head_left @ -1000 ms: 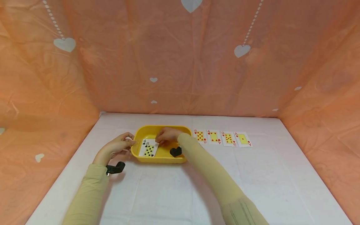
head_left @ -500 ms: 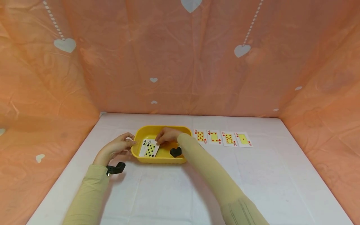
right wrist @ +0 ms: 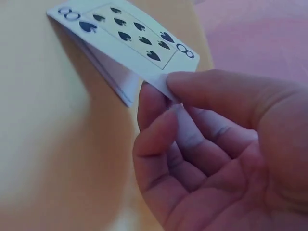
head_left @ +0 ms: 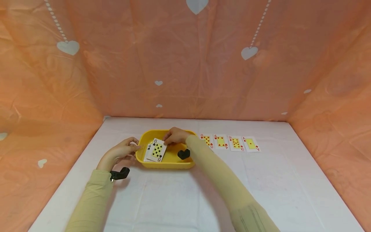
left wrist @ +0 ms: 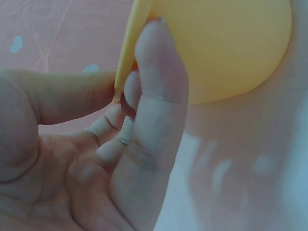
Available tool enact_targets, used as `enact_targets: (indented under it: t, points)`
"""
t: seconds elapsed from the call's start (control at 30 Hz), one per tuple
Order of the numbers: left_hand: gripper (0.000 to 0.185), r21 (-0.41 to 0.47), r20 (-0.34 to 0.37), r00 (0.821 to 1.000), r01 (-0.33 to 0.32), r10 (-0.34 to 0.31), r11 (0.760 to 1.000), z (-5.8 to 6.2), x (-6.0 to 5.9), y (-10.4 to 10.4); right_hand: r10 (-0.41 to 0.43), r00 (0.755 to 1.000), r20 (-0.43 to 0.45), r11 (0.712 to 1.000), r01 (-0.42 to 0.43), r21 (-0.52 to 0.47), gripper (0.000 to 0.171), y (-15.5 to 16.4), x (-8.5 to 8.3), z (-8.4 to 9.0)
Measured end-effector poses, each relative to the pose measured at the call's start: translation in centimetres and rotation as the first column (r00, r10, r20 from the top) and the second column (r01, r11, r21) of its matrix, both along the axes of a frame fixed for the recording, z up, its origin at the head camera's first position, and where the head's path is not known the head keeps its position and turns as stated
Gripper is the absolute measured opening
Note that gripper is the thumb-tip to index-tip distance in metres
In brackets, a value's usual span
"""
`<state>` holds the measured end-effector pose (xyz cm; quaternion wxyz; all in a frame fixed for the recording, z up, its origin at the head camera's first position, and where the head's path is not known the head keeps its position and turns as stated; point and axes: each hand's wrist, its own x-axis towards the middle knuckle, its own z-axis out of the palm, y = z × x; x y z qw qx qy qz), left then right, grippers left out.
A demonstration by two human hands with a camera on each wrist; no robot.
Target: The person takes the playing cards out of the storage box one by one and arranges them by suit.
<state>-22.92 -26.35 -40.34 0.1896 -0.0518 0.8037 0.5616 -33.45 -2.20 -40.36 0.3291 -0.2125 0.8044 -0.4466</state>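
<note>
Two hands: right hand (head_left: 174,136) pinches eight of spades (head_left: 157,149); left hand (head_left: 120,151) grips tray (head_left: 171,164) rim.

Open white desk (head_left: 179,199) lies in front of the yellow tray (head_left: 166,165), between the two sleeves, and well to the right beyond the row of four red cards (head_left: 229,142). The left hand (head_left: 120,151) blocks the tray's left rim, the right hand (head_left: 174,137) and its lifted eight of spades (head_left: 157,150) crowd the inside, and orange cloth walls (head_left: 185,64) close off three sides.
</note>
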Motion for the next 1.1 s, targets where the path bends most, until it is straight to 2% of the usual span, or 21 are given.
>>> enact_targets:
  t: [0.13, 0.5, 0.63, 0.77, 0.9, 1.1]
  points:
    - [0.027, 0.001, -0.002, 1.000, 0.004, -0.004, 1.000, 0.2, 0.0, 0.2, -0.009, 1.000, 0.008, 1.000, 0.009, -0.017, 0.019, 1.0, -0.4, 1.1]
    - [0.025, 0.004, -0.013, 1.000, 0.006, -0.006, 1.000, 0.1, 0.0, 0.2, -0.097, 0.994, 0.044, 0.985, 0.102, -0.136, 0.026, 5.1, -1.5, 3.9]
    - [0.027, -0.013, -0.005, 1.000, 0.003, -0.003, 1.000, 0.0, 0.1, 0.1, -0.105, 0.993, 0.049, 0.973, 0.113, -0.202, 0.027, 7.0, -1.5, 5.0]
    - [0.027, -0.030, 0.003, 1.000, 0.001, -0.001, 1.000, 0.1, 0.2, -0.1, -0.124, 0.992, 0.016, 0.965, 0.124, -0.232, 0.027, 9.5, -1.1, 6.0]
    - [0.028, -0.023, 0.005, 1.000, 0.001, -0.001, 1.000, 0.1, 0.4, -0.2, -0.161, 0.987, -0.003, 0.948, 0.154, -0.278, 0.024, 12.4, -0.5, 6.1]
    - [0.029, -0.007, 0.000, 1.000, -0.006, 0.006, 1.000, 0.1, 0.4, -0.4, -0.205, 0.978, -0.027, 0.931, 0.186, -0.314, 0.023, 16.5, 0.8, 5.2]
